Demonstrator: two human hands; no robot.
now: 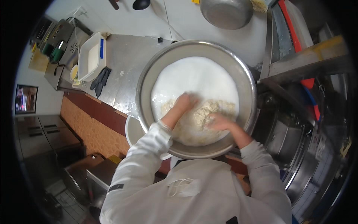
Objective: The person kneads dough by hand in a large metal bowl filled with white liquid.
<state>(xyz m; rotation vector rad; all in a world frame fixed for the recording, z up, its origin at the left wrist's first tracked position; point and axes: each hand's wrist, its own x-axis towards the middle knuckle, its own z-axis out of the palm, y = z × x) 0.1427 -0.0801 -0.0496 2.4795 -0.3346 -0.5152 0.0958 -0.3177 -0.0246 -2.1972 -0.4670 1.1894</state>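
Directly before me is a wide metal bowl (pixel 247 84). Smooth white flour (pixel 195 71) fills its far half. On the near side, pale, rough dough (pixel 206 110) lies in lumps, with wet-looking crumbly patches around it. My left hand (pixel 186 103) is over the line between flour and dough, its fingers blurred by motion. At the dough's right side, my right hand (pixel 219 122) reaches in with its fingertips against the lump. Blur and dough hide whether either hand grips anything.
To the left, a steel counter (pixel 125 67) holds a white plastic tub (pixel 92 57) and a dark cloth or glove (pixel 100 81). A pale round container (pixel 133 131) stands below the bowl's left rim. A metal basin (pixel 226 14) is at the wall; a steel rack (pixel 302 61) is to the right.
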